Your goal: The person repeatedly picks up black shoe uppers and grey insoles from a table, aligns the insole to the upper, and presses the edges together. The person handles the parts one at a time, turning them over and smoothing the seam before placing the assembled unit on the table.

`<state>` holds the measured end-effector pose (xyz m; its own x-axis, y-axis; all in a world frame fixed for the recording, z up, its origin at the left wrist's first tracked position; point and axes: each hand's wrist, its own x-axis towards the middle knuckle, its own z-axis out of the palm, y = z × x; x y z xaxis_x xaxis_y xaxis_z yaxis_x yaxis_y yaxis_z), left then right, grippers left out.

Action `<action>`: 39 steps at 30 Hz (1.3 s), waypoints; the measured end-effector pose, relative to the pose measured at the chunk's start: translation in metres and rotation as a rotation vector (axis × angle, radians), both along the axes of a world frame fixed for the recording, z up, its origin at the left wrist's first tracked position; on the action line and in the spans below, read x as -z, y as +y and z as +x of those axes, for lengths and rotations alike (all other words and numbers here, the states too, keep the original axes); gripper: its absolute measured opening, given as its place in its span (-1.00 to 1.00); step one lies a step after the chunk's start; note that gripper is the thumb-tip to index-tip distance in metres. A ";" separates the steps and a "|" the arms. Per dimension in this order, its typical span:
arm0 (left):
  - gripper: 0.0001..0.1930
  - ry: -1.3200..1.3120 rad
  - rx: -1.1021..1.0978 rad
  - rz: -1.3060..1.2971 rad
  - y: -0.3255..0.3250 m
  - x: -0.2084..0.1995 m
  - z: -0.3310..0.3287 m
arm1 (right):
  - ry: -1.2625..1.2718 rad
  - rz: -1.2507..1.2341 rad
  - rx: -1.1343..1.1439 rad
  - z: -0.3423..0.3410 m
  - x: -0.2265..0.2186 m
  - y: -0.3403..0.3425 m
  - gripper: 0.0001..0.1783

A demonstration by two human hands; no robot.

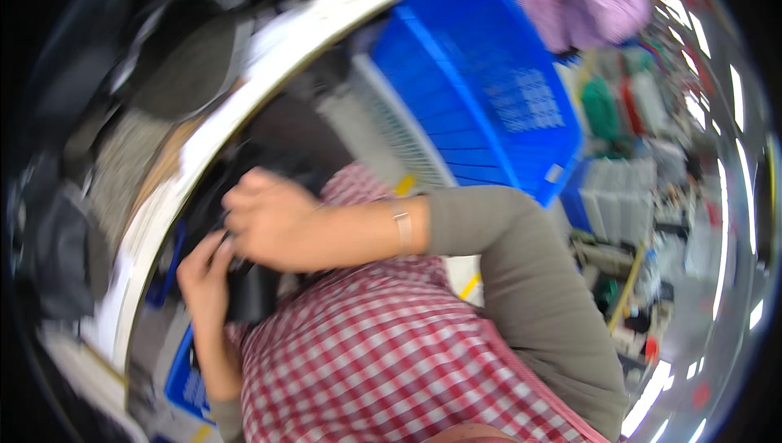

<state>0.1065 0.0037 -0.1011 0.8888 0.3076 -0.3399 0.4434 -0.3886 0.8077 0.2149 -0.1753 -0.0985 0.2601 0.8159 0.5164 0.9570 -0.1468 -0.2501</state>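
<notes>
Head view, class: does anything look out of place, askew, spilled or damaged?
Nothing clearly stands out. The large blue crate looks steeply tilted, but the white table edge slants too, so camera angle may explain it.

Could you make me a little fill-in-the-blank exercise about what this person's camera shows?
1. The left hand and right hand are close together, beside an item coloured ____.
2. Of the two wrists, the one wearing a thin band is the ____ one.
3. The red-and-white pattern on the person's garment is made of ____.
4. The large crate beyond the right forearm is coloured ____.

Missing words: black; right; checks; blue.
</notes>
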 end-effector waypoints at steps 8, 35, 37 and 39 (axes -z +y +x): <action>-0.82 -0.002 -0.120 -0.582 0.006 0.026 -0.007 | 0.185 -0.251 -0.090 0.007 -0.012 -0.006 -0.77; -0.79 -0.117 -0.038 -0.500 -0.002 0.014 -0.033 | 0.415 -0.364 -0.032 0.014 -0.011 0.000 -0.74; -0.79 -0.131 -0.017 -0.472 -0.003 0.015 -0.032 | 0.404 -0.388 -0.026 0.014 -0.010 0.000 -0.72; -0.80 -0.118 -0.019 -0.477 -0.004 0.016 -0.032 | 0.404 -0.408 -0.011 0.015 -0.010 0.000 -0.72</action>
